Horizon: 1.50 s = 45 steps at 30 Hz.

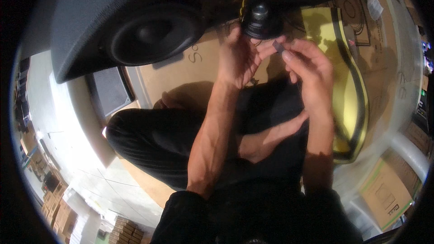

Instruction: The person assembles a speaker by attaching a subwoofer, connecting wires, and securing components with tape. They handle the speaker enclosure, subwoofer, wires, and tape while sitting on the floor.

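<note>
My left hand (pixel 237 58) is turned palm up under the dark panel, its fingers curled around the lower edge of a small round black speaker (pixel 263 25). A silvery round magnet shows on top of that speaker, and yellow wires run down beside it. Part of the grip is hidden behind the speaker. Just to the right, my right hand (pixel 312 63) pinches a small dark strip (pixel 279 47) between thumb and fingers, close to the left fingertips. Above the left hand hangs the dark grey, fabric-like panel (pixel 90 18), with a large black speaker cone (pixel 151 36) set in it.
Flattened cardboard (pixel 181 79) lies under my crossed, black-clothed legs (pixel 153 135). A yellow sheet with a black stripe (pixel 316 27) lies to the right. A black-framed grey panel (pixel 110 90) rests at the left. A carton (pixel 384 194) stands at the lower right; stacked boxes (pixel 56 203) are at the lower left.
</note>
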{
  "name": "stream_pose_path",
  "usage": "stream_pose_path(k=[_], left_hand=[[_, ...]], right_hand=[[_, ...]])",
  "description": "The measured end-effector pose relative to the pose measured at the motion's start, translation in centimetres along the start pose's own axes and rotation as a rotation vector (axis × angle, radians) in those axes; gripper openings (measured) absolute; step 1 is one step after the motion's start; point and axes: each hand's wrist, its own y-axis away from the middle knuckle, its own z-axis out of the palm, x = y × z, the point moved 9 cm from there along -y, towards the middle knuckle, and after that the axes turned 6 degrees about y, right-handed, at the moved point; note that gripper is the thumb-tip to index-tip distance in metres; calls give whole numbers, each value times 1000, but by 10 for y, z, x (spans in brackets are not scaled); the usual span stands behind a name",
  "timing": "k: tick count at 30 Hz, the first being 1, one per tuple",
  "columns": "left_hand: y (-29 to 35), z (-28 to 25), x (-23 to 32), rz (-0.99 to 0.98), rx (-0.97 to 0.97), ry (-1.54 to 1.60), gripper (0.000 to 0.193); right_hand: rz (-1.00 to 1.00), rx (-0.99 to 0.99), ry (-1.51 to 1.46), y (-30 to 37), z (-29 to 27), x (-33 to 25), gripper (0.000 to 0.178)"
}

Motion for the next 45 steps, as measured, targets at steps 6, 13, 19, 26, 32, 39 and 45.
stream_pose_path(k=[6, 13, 19, 26, 32, 39, 45], left_hand=[[3, -13, 18, 201, 138, -377, 50], [11, -22, 28, 233, 231, -443, 38], [14, -13, 34, 272, 198, -497, 29], [15, 1, 32, 211, 107, -581, 49], [18, 2, 39, 209, 66, -584, 67], [17, 4, 52, 250, 282, -1281, 42], [17, 23, 51, 494, 237, -1531, 33]], right_hand=[[-34, 29, 66, 0, -7, 8, 26], [5, 17, 143, -7, -4, 16, 25], [-5, -23, 101, -7, 3, 10, 24], [-60, -29, 79, -5, 6, 1, 25], [-72, 10, 12, 3, -8, -6, 28], [-88, 29, -79, 14, -23, -2, 26], [-79, 56, -158, 35, -40, 5, 27]])
